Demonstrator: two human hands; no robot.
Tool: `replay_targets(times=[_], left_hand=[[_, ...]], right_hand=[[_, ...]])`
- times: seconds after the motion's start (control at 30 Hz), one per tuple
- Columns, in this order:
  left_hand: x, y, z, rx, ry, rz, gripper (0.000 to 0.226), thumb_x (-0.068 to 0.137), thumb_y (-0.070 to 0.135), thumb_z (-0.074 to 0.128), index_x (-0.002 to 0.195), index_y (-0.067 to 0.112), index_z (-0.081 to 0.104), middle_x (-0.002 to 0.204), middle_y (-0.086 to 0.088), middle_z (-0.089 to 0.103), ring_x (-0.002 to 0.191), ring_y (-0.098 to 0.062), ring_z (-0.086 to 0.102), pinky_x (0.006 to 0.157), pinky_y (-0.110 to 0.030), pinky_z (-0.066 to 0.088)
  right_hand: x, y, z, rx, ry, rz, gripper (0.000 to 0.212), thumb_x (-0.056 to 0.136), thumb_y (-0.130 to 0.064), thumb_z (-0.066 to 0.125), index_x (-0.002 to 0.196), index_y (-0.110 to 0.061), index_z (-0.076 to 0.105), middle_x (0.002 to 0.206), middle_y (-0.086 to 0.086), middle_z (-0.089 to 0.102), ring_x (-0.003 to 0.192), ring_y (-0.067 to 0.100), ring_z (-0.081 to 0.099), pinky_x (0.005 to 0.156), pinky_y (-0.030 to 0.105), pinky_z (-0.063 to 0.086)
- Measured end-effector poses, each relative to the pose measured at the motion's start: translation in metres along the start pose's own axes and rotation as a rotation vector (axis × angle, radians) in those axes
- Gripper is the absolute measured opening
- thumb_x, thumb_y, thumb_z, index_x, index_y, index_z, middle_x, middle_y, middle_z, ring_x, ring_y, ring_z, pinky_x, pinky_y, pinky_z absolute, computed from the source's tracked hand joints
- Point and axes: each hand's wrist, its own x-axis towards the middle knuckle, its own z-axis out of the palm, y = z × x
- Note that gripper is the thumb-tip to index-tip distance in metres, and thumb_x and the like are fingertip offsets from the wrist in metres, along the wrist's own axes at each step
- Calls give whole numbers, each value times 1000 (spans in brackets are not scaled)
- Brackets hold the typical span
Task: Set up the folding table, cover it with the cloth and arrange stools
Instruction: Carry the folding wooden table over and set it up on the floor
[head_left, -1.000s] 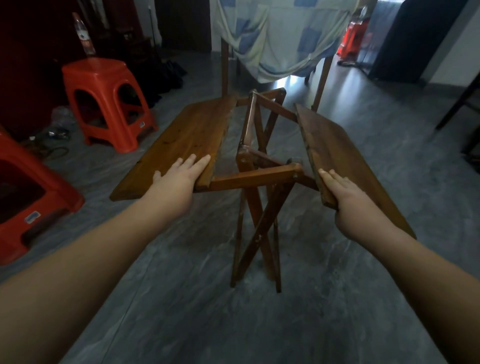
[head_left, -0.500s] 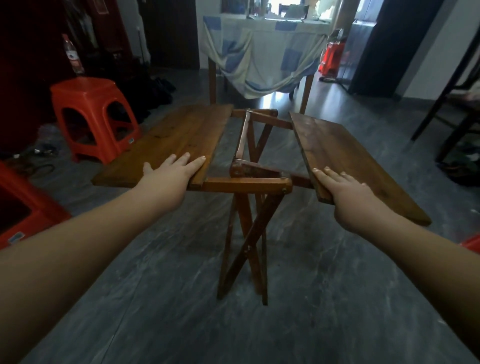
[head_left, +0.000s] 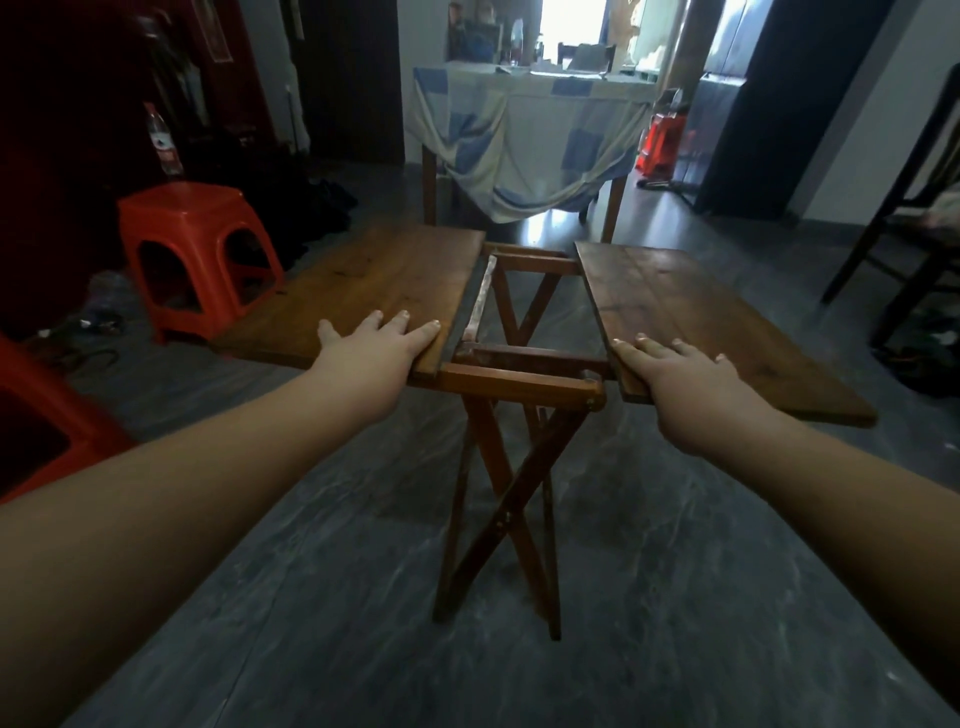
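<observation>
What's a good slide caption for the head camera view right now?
Left hand and right hand press flat on the two wooden leaves of the folding table, a gap open between them.

No text can be read; the bottle (head_left: 162, 139) label and stool (head_left: 195, 254) sticker are too blurred.

Water bottle (head_left: 162, 139) behind left stool; dark chair (head_left: 904, 228) far right; grey floor (head_left: 311, 597).
</observation>
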Motion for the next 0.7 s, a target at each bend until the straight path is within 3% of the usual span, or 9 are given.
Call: replay_targets(times=[0.23,0.53,0.7], left_hand=[[8,23,-12,47,-9,45,98,90,2,56,154,48,-3,167,-1,5,153,-32,6,110,-75,13],[6,63,-9,20,-2,34,89,93,11,57,155,45,4,167,-3,9,152,-35,8,108,-78,13],[0,74,2,56,39,72,85,95,15,56,156,44,4,167,-2,9,152,-33,7,107,-80,8]], right_hand=[[-2,-8,-9,-41,-13,3,90,92,0,47,158,-41,2,168,-2,9,153,34,12,117,67,17],[-3,-3,-4,-53,-22,-5,90,93,-6,54,158,-42,4,168,-3,11,153,32,12,118,65,16],[-1,-18,7,-52,-62,-28,93,91,-7,57,158,-38,0,168,-1,8,153,34,9,115,72,13]])
